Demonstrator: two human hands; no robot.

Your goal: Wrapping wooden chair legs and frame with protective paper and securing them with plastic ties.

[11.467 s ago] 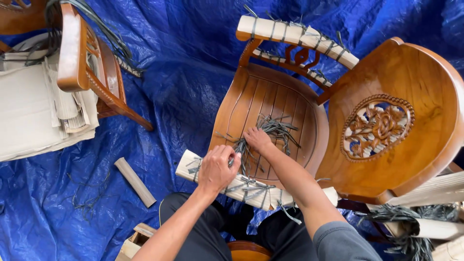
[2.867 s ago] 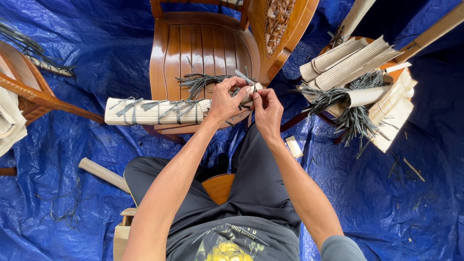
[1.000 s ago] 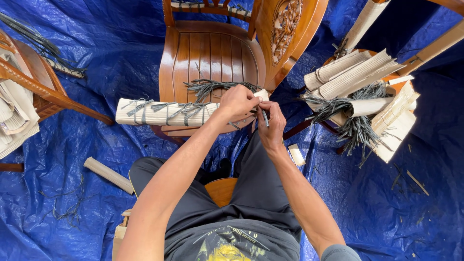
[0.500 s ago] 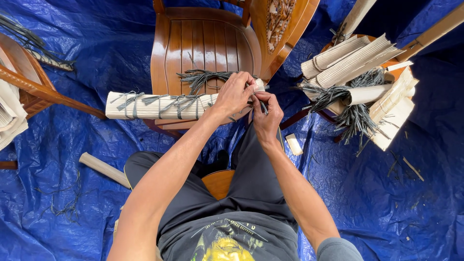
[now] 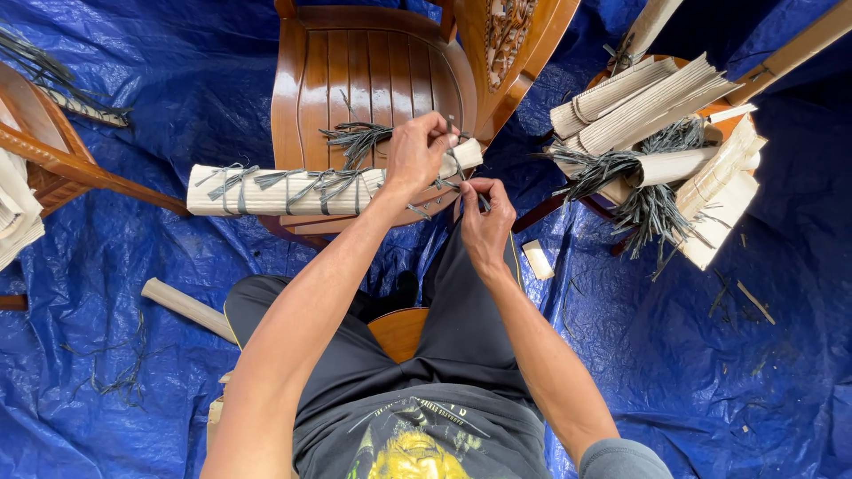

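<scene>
Left hand (image 5: 415, 158) now lifting, pinching a grey strap (image 5: 454, 153) over the wrapped armrest (image 5: 284, 189); right hand (image 5: 486, 213) at 5 o'clock pinching its end, tightening.

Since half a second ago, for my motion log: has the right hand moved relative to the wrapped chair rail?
Yes. The right hand has dropped slightly below the wrapped chair rail, toward the person's lap.

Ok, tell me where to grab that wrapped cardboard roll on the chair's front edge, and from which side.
Grip the cardboard roll at its free left end, coming from above with fingers around its girth. It lies level across the wooden chair seat's front edge, and the left hand and right hand crowd the right end, pulling a dark strap.
</scene>
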